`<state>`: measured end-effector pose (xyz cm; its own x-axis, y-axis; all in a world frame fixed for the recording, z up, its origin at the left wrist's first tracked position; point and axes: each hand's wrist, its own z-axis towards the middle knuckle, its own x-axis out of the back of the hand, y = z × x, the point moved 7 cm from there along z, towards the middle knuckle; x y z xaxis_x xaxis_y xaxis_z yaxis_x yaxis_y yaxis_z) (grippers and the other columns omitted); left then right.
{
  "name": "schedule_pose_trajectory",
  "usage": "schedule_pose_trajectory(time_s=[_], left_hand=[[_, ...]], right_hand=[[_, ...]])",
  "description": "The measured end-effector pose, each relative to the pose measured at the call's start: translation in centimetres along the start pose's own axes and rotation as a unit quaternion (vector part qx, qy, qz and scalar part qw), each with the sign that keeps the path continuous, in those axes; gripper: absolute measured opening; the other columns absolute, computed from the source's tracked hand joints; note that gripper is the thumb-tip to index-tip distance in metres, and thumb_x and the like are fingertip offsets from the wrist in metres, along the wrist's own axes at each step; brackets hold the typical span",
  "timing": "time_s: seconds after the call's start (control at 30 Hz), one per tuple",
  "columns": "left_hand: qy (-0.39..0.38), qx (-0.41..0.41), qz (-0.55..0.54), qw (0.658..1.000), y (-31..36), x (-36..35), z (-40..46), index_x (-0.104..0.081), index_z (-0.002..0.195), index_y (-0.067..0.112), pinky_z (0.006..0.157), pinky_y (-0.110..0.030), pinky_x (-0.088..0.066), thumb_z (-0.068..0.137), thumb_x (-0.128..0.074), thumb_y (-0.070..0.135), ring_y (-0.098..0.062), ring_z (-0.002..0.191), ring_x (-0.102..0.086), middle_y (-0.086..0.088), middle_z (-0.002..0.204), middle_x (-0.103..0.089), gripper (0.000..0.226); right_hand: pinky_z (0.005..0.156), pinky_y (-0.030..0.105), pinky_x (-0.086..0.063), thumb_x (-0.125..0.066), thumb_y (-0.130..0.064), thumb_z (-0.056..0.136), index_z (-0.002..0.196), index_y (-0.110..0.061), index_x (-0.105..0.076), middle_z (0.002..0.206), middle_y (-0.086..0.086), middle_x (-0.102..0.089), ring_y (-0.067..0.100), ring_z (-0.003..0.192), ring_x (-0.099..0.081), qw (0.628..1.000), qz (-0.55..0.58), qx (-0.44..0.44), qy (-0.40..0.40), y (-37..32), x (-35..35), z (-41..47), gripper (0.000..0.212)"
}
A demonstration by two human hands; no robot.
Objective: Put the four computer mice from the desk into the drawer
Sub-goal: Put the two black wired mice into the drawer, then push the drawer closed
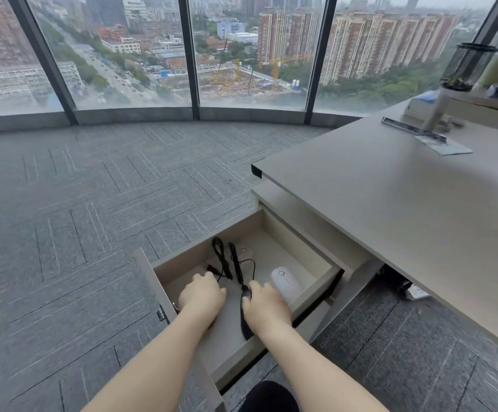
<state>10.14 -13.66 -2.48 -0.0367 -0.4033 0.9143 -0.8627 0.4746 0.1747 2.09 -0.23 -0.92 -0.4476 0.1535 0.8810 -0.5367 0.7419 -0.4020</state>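
The drawer [316,254] under the desk stands pulled open. Both my hands are inside it. My left hand [201,295] curls down over something I cannot see; a black cable [221,257] runs from under its fingers toward the drawer's back. My right hand [265,306] rests over a black mouse [246,294], whose front end and bundled cable [237,266] show beyond my fingertips. A white wireless mouse [285,281] lies flat just right of my right hand. A pale round mouse [245,251] is faintly visible at the drawer's back.
The grey desk top [405,203] spans the right, with a mesh pen cup [467,66], a monitor stand [438,111] and a paper card [443,147] at its far end. Grey carpet [93,218] stretches to the windows. A power strip [417,292] lies under the desk.
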Motion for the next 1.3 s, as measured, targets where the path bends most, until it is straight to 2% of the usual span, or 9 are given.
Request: schedule_pose_trajectory(time_s=[0.1,0.2,0.4,0.53,0.63,0.73,0.83,0.93,1.3], left_hand=[[0.083,-0.039,-0.061,0.994,0.3,3.6,-1.5,-0.054,0.123,0.018,0.086,-0.039,-0.045,0.091,-0.040,0.040,-0.033,0.114,-0.057,-0.007,0.126,-0.055,0.041],[0.163,-0.071,-0.167,0.970,-1.1,6.3,-3.5,-0.059,0.122,0.019,0.088,-0.037,-0.046,0.091,-0.042,0.035,-0.026,0.112,-0.059,-0.005,0.124,-0.061,0.038],[0.277,-0.088,-0.339,0.895,-7.2,7.4,-9.1,-0.064,0.114,0.011,0.079,-0.032,-0.048,0.094,-0.050,0.020,-0.019,0.095,-0.061,-0.010,0.113,-0.065,0.026],[0.237,-0.017,-0.403,0.884,-11.2,4.0,-10.8,-0.056,0.123,0.009,0.082,-0.034,-0.047,0.095,-0.047,0.023,-0.021,0.100,-0.057,-0.012,0.122,-0.060,0.033],[0.175,0.031,-0.459,0.870,-12.3,1.3,-11.5,-0.048,0.136,0.008,0.098,-0.041,-0.044,0.096,-0.045,0.025,-0.026,0.119,-0.054,-0.011,0.134,-0.056,0.044],[0.102,0.060,-0.552,0.825,-12.4,-1.2,-11.1,-0.044,0.142,0.011,0.105,-0.048,-0.043,0.096,-0.042,0.026,-0.028,0.124,-0.053,-0.009,0.138,-0.054,0.048],[0.043,0.078,-0.640,0.763,-11.4,-2.7,-10.9,-0.050,0.137,0.013,0.091,-0.039,-0.049,0.097,-0.039,0.024,-0.024,0.112,-0.059,-0.006,0.129,-0.058,0.043],[0.024,0.074,-0.681,0.728,-10.2,-3.1,-10.8,-0.056,0.131,0.012,0.082,-0.034,-0.048,0.095,-0.040,0.024,-0.022,0.107,-0.062,-0.008,0.126,-0.062,0.041],[-0.037,0.041,-0.701,0.711,-3.0,-3.6,-8.5,-0.046,0.141,0.022,0.105,-0.043,-0.043,0.097,-0.034,0.028,-0.021,0.123,-0.054,0.001,0.132,-0.055,0.046]], right_hand=[[0.087,0.036,-0.047,-0.040,-0.019,0.097,0.120,-0.015,-0.060,0.119,0.006,-0.062,0.025,0.111,-0.055,0.990,0.105,0.040,0.089,0.7,2.2,-2.3,0.031],[0.086,0.025,-0.045,-0.043,-0.014,0.097,0.114,-0.014,-0.065,0.113,0.000,-0.066,0.016,0.107,-0.057,0.972,0.178,0.052,0.142,2.2,3.3,-5.2,0.028],[0.079,0.014,-0.045,-0.049,-0.023,0.096,0.104,-0.021,-0.068,0.100,-0.009,-0.067,0.005,0.092,-0.059,0.964,0.213,0.105,0.118,1.8,1.5,-11.0,0.020],[0.077,0.026,-0.050,-0.054,-0.048,0.090,0.092,-0.026,-0.066,0.089,-0.009,-0.064,0.007,0.084,-0.059,0.962,0.240,0.119,0.059,0.7,-1.5,-14.2,0.026],[0.080,0.027,-0.050,-0.050,-0.074,0.079,0.101,-0.028,-0.063,0.096,-0.008,-0.062,0.007,0.089,-0.058,0.969,0.215,0.116,0.025,0.2,-3.8,-15.5,0.053],[0.083,0.028,-0.049,-0.041,-0.090,0.064,0.110,-0.030,-0.060,0.105,-0.010,-0.062,0.008,0.099,-0.056,0.977,0.179,0.114,-0.001,-0.3,-5.2,-16.2,0.078],[0.079,0.032,-0.052,-0.054,-0.079,0.070,0.101,-0.034,-0.059,0.099,-0.013,-0.062,0.007,0.094,-0.057,0.980,0.172,0.101,0.006,-0.5,-5.7,-16.0,0.055],[0.077,0.034,-0.054,-0.058,-0.069,0.076,0.100,-0.034,-0.059,0.098,-0.013,-0.063,0.007,0.090,-0.060,0.981,0.175,0.082,0.014,-0.6,-5.9,-15.4,0.042],[0.064,0.028,-0.046,-0.059,-0.054,0.085,0.093,-0.030,-0.057,0.093,-0.010,-0.065,0.010,0.080,-0.062,0.977,0.209,0.019,0.050,4.1,-2.8,-12.0,0.026]])
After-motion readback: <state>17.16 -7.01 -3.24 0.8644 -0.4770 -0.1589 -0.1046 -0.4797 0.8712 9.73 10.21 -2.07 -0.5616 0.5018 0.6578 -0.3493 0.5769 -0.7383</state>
